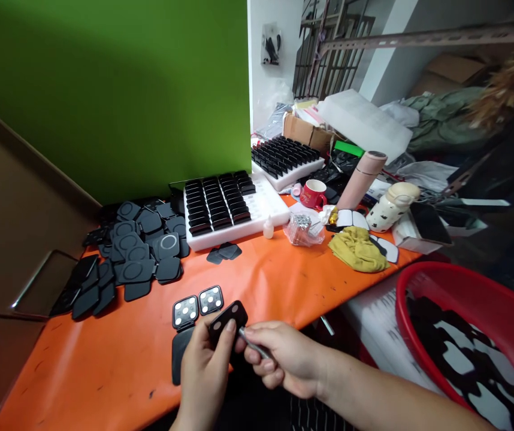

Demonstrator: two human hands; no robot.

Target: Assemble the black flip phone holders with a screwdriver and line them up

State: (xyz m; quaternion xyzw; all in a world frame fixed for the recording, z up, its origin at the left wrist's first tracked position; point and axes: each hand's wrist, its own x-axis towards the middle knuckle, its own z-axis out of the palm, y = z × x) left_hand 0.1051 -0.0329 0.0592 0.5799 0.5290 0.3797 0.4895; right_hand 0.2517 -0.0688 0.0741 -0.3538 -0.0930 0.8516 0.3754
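My left hand is closed around a black flat square part with pale round dots, thumb laid across its face. In my right hand is a thin grey metal rod-like tool, its tip close to the right edge of that part; whether they touch I cannot tell. Beside my left hand, on the orange table, lies an open folding black piece with two dotted squares and a dark plain panel, partly hidden by the hand.
A pile of black folding panels covers the table's left. White foam trays hold rows of black pieces. Around the right side stand a small bottle, red mug, pink flask, yellow cloth and a red tub.
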